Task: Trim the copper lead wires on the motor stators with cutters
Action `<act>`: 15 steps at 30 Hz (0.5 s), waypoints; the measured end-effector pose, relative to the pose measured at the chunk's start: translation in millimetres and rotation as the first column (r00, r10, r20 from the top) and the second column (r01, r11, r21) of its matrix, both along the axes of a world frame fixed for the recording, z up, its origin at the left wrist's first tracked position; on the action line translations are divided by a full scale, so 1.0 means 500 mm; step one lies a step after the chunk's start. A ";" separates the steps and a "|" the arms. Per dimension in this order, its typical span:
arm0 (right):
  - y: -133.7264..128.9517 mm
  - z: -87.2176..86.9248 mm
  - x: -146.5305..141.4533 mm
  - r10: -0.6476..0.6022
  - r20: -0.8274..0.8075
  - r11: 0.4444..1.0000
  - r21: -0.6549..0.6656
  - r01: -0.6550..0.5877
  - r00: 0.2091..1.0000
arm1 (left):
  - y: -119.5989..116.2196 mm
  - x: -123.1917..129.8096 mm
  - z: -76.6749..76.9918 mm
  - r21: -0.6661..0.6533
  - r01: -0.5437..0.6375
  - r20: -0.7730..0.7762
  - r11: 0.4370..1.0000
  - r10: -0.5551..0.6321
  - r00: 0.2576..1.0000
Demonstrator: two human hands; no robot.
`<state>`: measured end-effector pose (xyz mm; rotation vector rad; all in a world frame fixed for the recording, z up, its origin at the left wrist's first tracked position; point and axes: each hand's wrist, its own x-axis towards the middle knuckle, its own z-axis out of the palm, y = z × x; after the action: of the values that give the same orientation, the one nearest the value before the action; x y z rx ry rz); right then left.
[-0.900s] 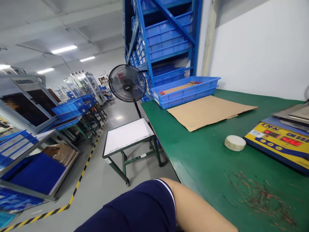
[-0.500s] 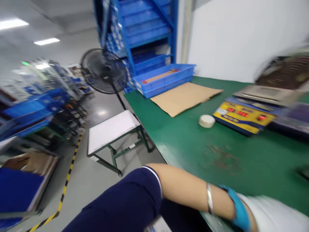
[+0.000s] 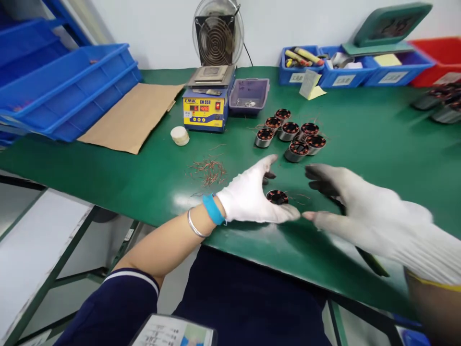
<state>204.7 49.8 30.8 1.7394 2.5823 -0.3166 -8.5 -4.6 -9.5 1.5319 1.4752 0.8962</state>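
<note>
My left hand (image 3: 254,194), in a white glove with grey fingertips, curves around a round metal part with copper windings (image 3: 277,197) on the green table; thumb and fingers are spread apart. To the right, my gloved right hand (image 3: 355,206) is over the table with its thumb and fingers apart. A dark, long tool (image 3: 372,262) lies partly hidden beneath that hand. Several similar wound parts (image 3: 297,150) stand in a group beyond my left hand. Loose copper wire bits (image 3: 209,171) lie left of it.
Behind are a yellow-blue soldering unit (image 3: 203,114), a purple tray (image 3: 249,108), a fan (image 3: 215,41) and small blue bins (image 3: 344,79). Cardboard (image 3: 133,115) and stacked blue crates (image 3: 72,91) are at the left. More wound parts (image 3: 444,108) stand at the far right.
The view has swung right and down, from the aisle and table end to the table. Both hands and the wound parts are now in view; earlier only the left arm and part of its glove showed.
</note>
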 end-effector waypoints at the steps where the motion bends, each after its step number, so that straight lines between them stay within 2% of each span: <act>1: 0.003 -0.002 -0.024 -0.008 -0.036 0.997 -0.072 0.005 0.999 | -0.004 0.012 -0.003 0.004 -0.015 -0.087 1.000 0.016 0.996; 3: 0.005 -0.016 -0.053 -0.050 -0.214 0.977 -0.211 0.004 0.975 | -0.005 0.030 -0.010 -0.003 0.005 -0.242 1.000 -0.005 0.970; 4: 0.005 -0.027 -0.059 -0.090 -0.351 0.967 -0.254 -0.003 0.932 | -0.004 0.035 -0.012 -0.006 0.033 -0.306 0.999 -0.033 0.952; 5: 0.005 -0.037 -0.060 -0.147 -0.489 0.957 -0.289 0.000 0.860 | -0.001 0.038 -0.012 -0.007 0.072 -0.359 0.997 -0.070 0.931; 7: 0.008 -0.054 -0.054 -0.283 -0.697 0.934 -0.357 0.024 0.659 | 0.003 0.036 -0.009 -0.016 0.170 -0.436 0.985 -0.160 0.886; 9: 0.016 -0.060 -0.042 -0.398 -0.782 0.907 -0.415 0.076 0.480 | 0.005 0.029 -0.002 -0.038 0.250 -0.468 0.968 -0.238 0.851; 11: 0.027 -0.056 -0.025 -0.449 -0.825 0.893 -0.413 0.176 0.342 | 0.003 0.021 0.004 -0.069 0.293 -0.438 0.954 -0.293 0.850; 12: 0.031 -0.053 -0.015 -0.448 -0.840 0.891 -0.389 0.236 0.307 | 0.001 0.018 0.006 -0.079 0.300 -0.399 0.951 -0.306 0.865; 13: 0.034 -0.049 -0.004 -0.444 -0.836 0.889 -0.367 0.274 0.324 | -0.002 0.017 0.006 -0.079 0.290 -0.350 0.954 -0.299 0.888; 14: 0.035 -0.047 0.005 -0.447 -0.804 0.892 -0.366 0.267 0.393 | -0.004 0.016 0.005 -0.066 0.258 -0.297 0.964 -0.266 0.917; 15: 0.032 -0.045 0.011 -0.448 -0.737 0.893 -0.395 0.214 0.507 | -0.006 0.016 0.002 -0.044 0.210 -0.245 0.977 -0.214 0.946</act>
<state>210.0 66.0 8.1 2.3609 2.3693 -1.7942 -0.4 -7.6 -8.4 1.8021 1.4499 0.5793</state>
